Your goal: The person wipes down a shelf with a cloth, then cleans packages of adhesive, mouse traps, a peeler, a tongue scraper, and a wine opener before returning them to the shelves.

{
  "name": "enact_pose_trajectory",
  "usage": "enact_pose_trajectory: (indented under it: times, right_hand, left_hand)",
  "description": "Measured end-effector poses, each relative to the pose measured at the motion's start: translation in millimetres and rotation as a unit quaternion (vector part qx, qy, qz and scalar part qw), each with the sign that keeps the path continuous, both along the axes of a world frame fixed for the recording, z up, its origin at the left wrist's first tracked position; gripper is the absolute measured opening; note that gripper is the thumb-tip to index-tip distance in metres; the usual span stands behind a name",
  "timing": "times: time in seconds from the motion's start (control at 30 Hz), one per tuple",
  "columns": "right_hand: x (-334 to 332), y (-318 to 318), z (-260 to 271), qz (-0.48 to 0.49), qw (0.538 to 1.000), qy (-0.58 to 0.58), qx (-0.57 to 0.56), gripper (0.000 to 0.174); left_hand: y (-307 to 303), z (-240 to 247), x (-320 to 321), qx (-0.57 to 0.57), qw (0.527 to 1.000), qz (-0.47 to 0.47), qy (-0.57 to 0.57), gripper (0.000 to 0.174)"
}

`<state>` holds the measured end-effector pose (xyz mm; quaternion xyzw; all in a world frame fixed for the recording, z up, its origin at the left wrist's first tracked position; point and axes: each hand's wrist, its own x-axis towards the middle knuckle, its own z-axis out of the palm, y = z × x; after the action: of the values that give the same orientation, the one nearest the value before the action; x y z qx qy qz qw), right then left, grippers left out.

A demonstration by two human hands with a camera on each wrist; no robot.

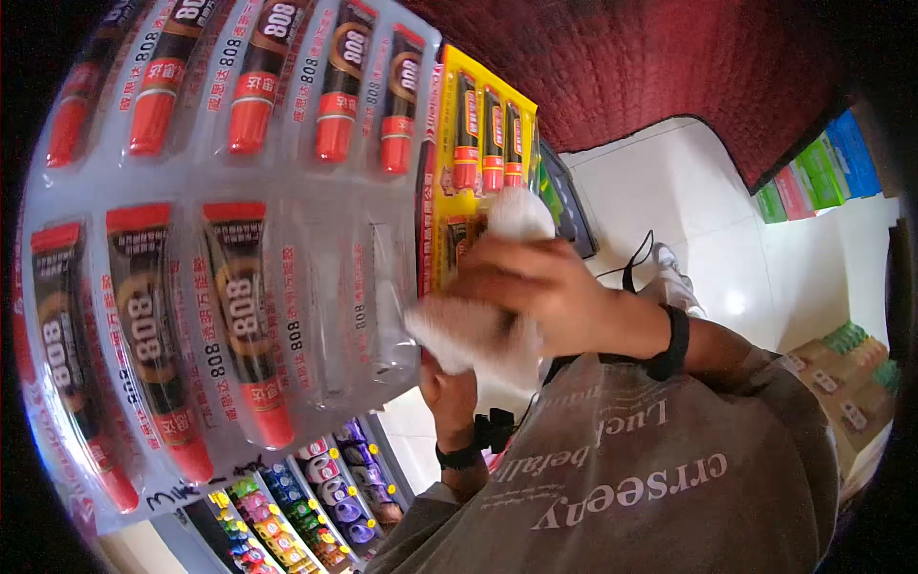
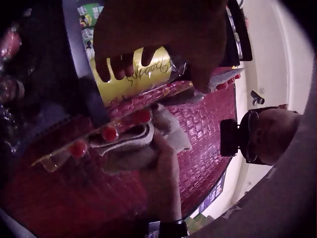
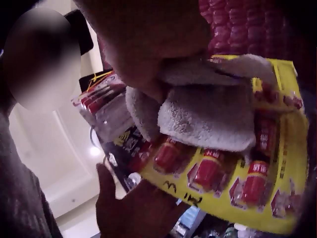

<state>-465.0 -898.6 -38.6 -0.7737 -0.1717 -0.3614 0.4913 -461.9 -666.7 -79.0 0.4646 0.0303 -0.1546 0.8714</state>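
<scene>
In the head view my right hand (image 1: 559, 297) grips a folded whitish cloth (image 1: 521, 212) against a yellow card (image 1: 459, 204) of red-capped tubes. The right wrist view shows the cloth (image 3: 208, 116) lying across the tubes on the yellow card (image 3: 223, 210). My left hand (image 1: 449, 397) is below, at the card's lower edge; its fingers curl over the yellow backing (image 2: 158, 74) in the left wrist view. Beside the yellow card, a large clear blister card (image 1: 196, 182) of black and red 808 tubes fills the left side, some of its pockets without tubes.
A red quilted cover (image 1: 650, 77) hangs at the top. Coloured boxes (image 1: 818, 172) stand at the right, with cartons (image 1: 841, 383) lower down. Shelves of bright packages (image 1: 277, 517) run along the bottom left. A shoe (image 1: 669, 263) shows on the white tiled floor (image 1: 717, 239).
</scene>
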Motion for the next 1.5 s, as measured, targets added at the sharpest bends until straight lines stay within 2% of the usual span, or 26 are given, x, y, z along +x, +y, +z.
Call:
enact_pose_trajectory:
  times: [0.03,0.07,0.13,0.17,0.23,0.27,0.3,0.33,0.4,0.47,0.5,0.6,0.67,0.73,0.77,0.8,0.97,1.03,1.13,1.2,1.23,1.3,1.37,1.4,1.47,1.5]
  right_hand:
    - [-3,1,-5,0.022,0.999,-0.019,-0.024,0.041]
    - [-5,2,-7,0.054,0.998,-0.017,-0.018,0.039]
    - [-3,3,-5,0.034,0.999,-0.019,-0.024,0.038]
    - [-2,3,-4,0.025,0.999,-0.021,-0.029,0.038]
    - [7,2,-1,-0.064,0.998,-0.024,0.007,0.036]
    - [15,2,0,-0.110,0.993,-0.026,0.027,0.035]
    - [20,-3,3,-0.102,0.992,-0.001,0.076,0.035]
    - [26,-7,6,-0.096,0.987,0.021,0.127,0.034]
    - [34,-10,6,-0.072,0.972,0.015,0.225,0.038]
    - [33,-7,-1,-0.088,0.982,-0.005,0.166,0.039]
    - [31,-5,-5,-0.093,0.986,-0.015,0.137,0.040]
    - [26,-10,4,-0.042,0.988,-0.032,0.145,0.040]
    - [30,-11,7,-0.077,0.988,-0.028,0.131,0.041]
    - [32,-14,7,-0.128,0.985,-0.026,0.117,0.044]
    - [33,-15,2,-0.134,0.985,-0.010,0.112,0.042]
    - [34,-19,-8,-0.139,0.984,0.006,0.107,0.040]
    - [32,-35,-48,-0.117,0.977,0.159,0.075,0.032]
    - [31,-34,-41,-0.121,0.970,0.187,0.092,0.032]
    - [33,-29,-17,-0.095,0.981,0.021,0.168,0.030]
    - [32,-23,-9,-0.093,0.984,0.016,0.154,0.029]
    - [32,-25,-8,-0.094,0.984,0.010,0.148,0.029]
    - [34,-32,-26,-0.084,0.983,0.104,0.124,0.029]
    - [36,-37,-52,-0.084,0.967,0.202,0.129,0.031]
    - [37,-41,-64,-0.091,0.953,0.251,0.143,0.032]
    - [34,-47,-77,-0.081,0.943,0.299,0.121,0.034]
    - [33,-48,-81,-0.076,0.937,0.323,0.110,0.035]
  left_hand:
    - [3,8,-4,0.417,0.893,-0.064,-0.157,0.047]
    - [10,-1,-3,0.413,0.899,-0.041,-0.142,0.045]
    - [24,-19,-1,0.402,0.909,0.007,-0.113,0.045]
    - [28,-19,3,0.508,0.845,0.007,-0.165,0.044]
    - [41,-30,4,0.418,0.890,0.037,-0.179,0.046]
    - [4,3,4,0.410,0.892,0.055,-0.184,0.045]
    - [-33,35,4,0.401,0.893,0.074,-0.190,0.044]
    - [-35,35,8,0.243,0.941,0.064,-0.226,0.042]
    - [-35,34,13,0.176,0.961,0.028,-0.213,0.041]
    - [-29,24,16,0.145,0.970,0.017,-0.193,0.041]
    - [-25,15,16,0.148,0.972,0.025,-0.181,0.040]
    - [-23,4,11,0.312,0.928,0.036,-0.202,0.039]
    - [-15,6,7,0.541,0.808,0.014,-0.234,0.039]
    - [-23,10,11,0.512,0.819,0.002,-0.260,0.039]
    - [-29,12,10,0.368,0.892,-0.002,-0.264,0.039]
    - [-32,13,9,0.320,0.910,-0.007,-0.264,0.040]
    - [-32,16,15,0.121,0.957,-0.070,-0.255,0.044]
    - [-38,17,15,0.134,0.958,-0.047,-0.249,0.044]
    - [-30,8,10,0.235,0.945,-0.004,-0.228,0.045]
    - [-40,8,12,0.193,0.944,-0.028,-0.267,0.044]
    - [-43,8,13,0.238,0.930,-0.028,-0.278,0.043]
    - [-41,8,12,0.393,0.875,-0.013,-0.284,0.043]
    - [-39,10,8,0.492,0.831,0.012,-0.261,0.043]
    - [-41,9,6,0.484,0.839,0.022,-0.247,0.043]
    - [-37,6,6,0.570,0.738,0.060,-0.355,0.041]
    - [-36,7,11,0.644,0.601,0.084,-0.465,0.040]
